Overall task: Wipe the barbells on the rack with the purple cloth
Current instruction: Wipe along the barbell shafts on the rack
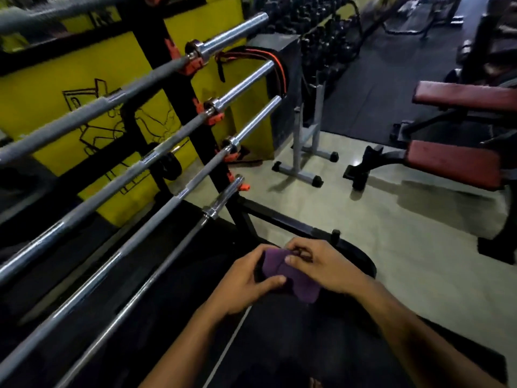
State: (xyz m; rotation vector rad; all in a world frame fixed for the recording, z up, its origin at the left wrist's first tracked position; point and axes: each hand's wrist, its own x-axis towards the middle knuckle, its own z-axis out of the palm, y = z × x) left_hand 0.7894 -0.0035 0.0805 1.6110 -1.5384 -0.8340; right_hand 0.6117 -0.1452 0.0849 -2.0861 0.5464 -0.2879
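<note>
Several steel barbells lie across a black rack [179, 88] with orange hooks, slanting from lower left to upper right. The top barbell [156, 77] is highest; the lowest barbell [156, 273] runs closest to me. A folded purple cloth [282, 275] is bunched between both hands, low in the middle, to the right of the lowest bar and clear of it. My left hand [246, 287] grips the cloth from the left with the thumb on top. My right hand [321, 264] pinches its upper edge. The cloth touches no bar.
A yellow padded panel [50, 107] with black line drawings stands behind the rack. A grey metal stand [305, 147] and a red-padded bench [453, 161] sit on the pale floor to the right. Dumbbell racks [313, 26] line the far wall. A black plate [361, 256] lies under my right hand.
</note>
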